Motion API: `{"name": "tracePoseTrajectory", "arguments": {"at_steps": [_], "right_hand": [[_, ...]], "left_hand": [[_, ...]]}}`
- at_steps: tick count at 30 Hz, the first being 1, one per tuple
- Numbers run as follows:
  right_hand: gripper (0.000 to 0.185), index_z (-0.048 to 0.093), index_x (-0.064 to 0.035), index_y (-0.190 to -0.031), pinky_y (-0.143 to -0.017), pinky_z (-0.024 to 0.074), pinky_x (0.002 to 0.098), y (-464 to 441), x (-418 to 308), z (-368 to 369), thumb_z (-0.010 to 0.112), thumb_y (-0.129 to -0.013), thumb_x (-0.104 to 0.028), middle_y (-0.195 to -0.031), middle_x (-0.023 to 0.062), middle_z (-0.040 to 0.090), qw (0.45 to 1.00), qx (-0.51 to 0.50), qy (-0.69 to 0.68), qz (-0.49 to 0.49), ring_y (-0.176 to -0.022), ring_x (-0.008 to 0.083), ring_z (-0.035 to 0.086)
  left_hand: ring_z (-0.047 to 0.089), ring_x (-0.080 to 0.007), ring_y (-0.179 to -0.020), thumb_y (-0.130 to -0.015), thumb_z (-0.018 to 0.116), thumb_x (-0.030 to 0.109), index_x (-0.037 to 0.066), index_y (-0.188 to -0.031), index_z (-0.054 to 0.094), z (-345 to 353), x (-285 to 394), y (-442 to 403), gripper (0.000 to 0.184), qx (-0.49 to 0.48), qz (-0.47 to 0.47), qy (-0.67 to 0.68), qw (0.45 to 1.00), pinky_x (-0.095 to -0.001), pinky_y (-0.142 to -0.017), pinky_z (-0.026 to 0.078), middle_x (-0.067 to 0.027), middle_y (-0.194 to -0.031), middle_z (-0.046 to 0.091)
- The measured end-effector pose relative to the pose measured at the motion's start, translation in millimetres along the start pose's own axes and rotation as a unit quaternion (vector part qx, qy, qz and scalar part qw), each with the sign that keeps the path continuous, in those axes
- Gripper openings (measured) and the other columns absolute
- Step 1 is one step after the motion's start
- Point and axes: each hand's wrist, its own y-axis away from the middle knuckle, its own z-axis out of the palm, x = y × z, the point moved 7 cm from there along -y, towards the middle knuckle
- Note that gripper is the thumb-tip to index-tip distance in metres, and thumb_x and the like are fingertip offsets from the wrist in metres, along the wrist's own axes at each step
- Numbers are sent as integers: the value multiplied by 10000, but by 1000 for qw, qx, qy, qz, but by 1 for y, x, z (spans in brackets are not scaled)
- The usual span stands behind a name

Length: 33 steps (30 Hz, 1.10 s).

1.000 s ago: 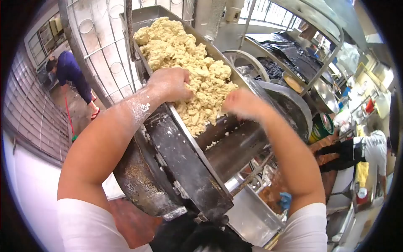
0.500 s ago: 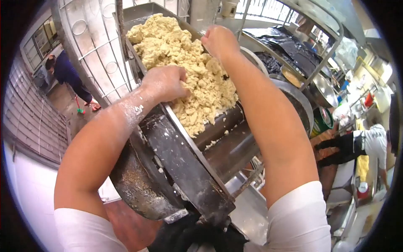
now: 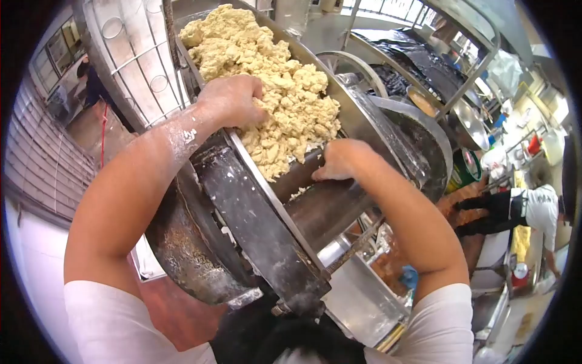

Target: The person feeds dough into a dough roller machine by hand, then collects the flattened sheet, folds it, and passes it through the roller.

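A heap of crumbly yellow dough (image 3: pixel 273 91) fills the upper part of a metal hopper (image 3: pixel 303 51), above a dark roller (image 3: pixel 327 212). At the heap's left edge, over the hopper's side wall, is my left hand (image 3: pixel 233 100), its fingers curled against the dough; what they hold, if anything, is hidden. Flour marks that wrist. My right hand (image 3: pixel 345 161) is at the lower right of the heap, just over the roller, with its fingers bent together near loose crumbs. Its fingertips are partly hidden, and nothing can be made out in them.
A large pulley wheel (image 3: pixel 418 139) stands right of the hopper, a dark machine cover (image 3: pixel 260 218) to its left. Below lies a metal tray (image 3: pixel 364 300). A person in a white shirt (image 3: pixel 539 209) is at the far right, another in dark clothes (image 3: pixel 97 88) at far left.
My right hand has come down from the hopper's upper right edge to the roller. My left hand remains at the dough. The view has shifted slightly, and the person at far left is now more hidden.
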Motion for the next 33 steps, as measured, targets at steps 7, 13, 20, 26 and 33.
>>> {"name": "tracePoseTrajectory", "arguments": {"at_steps": [7, 13, 20, 26, 33], "right_hand": [[343, 699, -4, -953, -804, 535, 424, -18, -11, 30, 683, -736, -268, -973, 196, 682, 997, 53, -43, -26, -906, 348, 663], [319, 712, -5, -870, -779, 538, 430, -16, -23, 22, 641, -750, -291, -909, 197, 685, 990, 56, -75, -104, -874, 347, 665], [341, 712, -14, -900, -788, 532, 438, -2, -45, 22, 646, -763, -319, -923, 194, 685, 996, 30, -35, -81, -893, 345, 663], [260, 723, -37, -904, -792, 534, 442, 11, -55, 11, 644, -772, -247, -956, 182, 692, 997, 24, -7, -66, -924, 342, 664], [231, 724, -35, -915, -775, 541, 433, -6, -62, 29, 636, -768, -190, -969, 184, 691, 994, 52, -16, -93, -924, 350, 667]], "left_hand": [[636, -280, -949, -657, 756, 429, 82, -990, 664, 2, -1, -3, 489, 11, 10, 3, 1000, -367, -820, 493, -126, -974, 667], [636, -281, -944, -658, 754, 438, 82, -990, 666, 3, -2, -2, 495, 17, 18, 14, 1000, -377, -811, 495, -123, -975, 669], [648, -282, -953, -662, 716, 419, 110, -1018, 671, 2, -2, -3, 473, 17, 17, 2, 1000, -388, -827, 504, -121, -973, 682], [646, -280, -938, -650, 731, 423, 99, -1004, 669, 1, -2, -2, 484, 20, 17, 5, 1000, -386, -815, 504, -120, -965, 678], [650, -289, -912, -633, 738, 424, 78, -975, 671, -2, 2, 4, 492, -1, 4, 26, 1000, -375, -804, 504, -148, -936, 678]]}}
